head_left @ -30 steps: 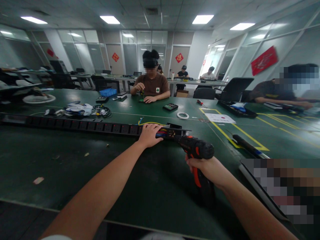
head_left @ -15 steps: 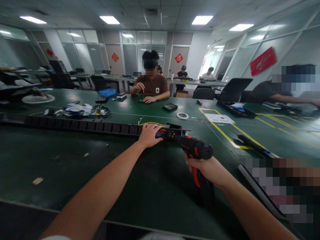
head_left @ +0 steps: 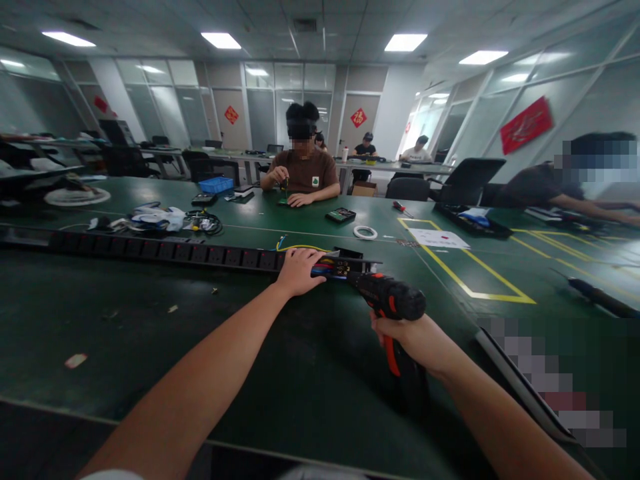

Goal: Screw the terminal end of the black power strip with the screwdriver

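Note:
A long black power strip (head_left: 165, 252) lies across the green table (head_left: 310, 373). Its right end is open, showing coloured wires (head_left: 327, 268). My left hand (head_left: 297, 271) lies closed over the strip just left of those wires, pressing it down. My right hand (head_left: 417, 340) is wrapped round the handle of a black and orange electric screwdriver (head_left: 393, 300). The tool's tip points left into the open end of the strip beside the wires.
A person in a brown shirt (head_left: 303, 170) sits across the table; another sits at the far right (head_left: 575, 190). A blue bin (head_left: 216, 185), cable clutter (head_left: 160, 219), a roll of white tape (head_left: 365, 231), a meter (head_left: 341, 214) and a yellow-taped rectangle (head_left: 465, 263) lie beyond.
My hands and the screwdriver have hardly moved. A long dark rod on the right of the table has slid away to the far right, clear of the yellow rectangle.

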The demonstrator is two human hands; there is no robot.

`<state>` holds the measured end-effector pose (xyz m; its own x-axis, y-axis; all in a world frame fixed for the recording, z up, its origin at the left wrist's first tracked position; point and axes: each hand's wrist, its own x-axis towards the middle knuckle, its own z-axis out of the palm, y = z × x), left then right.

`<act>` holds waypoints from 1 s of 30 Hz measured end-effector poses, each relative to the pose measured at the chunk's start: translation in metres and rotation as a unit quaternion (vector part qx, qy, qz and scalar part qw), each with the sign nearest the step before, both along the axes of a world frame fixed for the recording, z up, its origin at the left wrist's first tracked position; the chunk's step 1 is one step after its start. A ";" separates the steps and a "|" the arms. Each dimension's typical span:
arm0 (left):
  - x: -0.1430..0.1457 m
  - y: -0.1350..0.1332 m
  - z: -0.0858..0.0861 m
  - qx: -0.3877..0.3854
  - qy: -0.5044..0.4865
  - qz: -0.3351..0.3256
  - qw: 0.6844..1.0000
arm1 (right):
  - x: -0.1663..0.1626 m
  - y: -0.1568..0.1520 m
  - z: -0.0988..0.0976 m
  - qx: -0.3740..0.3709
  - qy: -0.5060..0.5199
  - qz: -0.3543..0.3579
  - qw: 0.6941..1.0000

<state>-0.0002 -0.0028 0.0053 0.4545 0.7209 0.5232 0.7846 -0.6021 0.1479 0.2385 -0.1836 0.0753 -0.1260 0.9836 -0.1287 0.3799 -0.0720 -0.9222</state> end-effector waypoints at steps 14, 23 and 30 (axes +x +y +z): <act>0.000 0.002 -0.002 0.008 -0.001 0.001 1.000 | -0.001 0.001 0.000 -0.003 -0.004 0.000 1.000; 0.000 0.001 -0.001 0.006 0.004 0.002 1.000 | 0.000 0.000 0.000 0.002 0.002 0.008 1.000; 0.000 0.000 0.000 -0.004 0.000 0.003 1.000 | -0.001 0.000 0.002 0.010 0.000 0.004 1.000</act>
<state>0.0003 -0.0026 0.0052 0.4512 0.7275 0.5169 0.7878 -0.5968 0.1524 0.2378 -0.1841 0.0769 -0.1346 0.9848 -0.1097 0.3803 -0.0508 -0.9235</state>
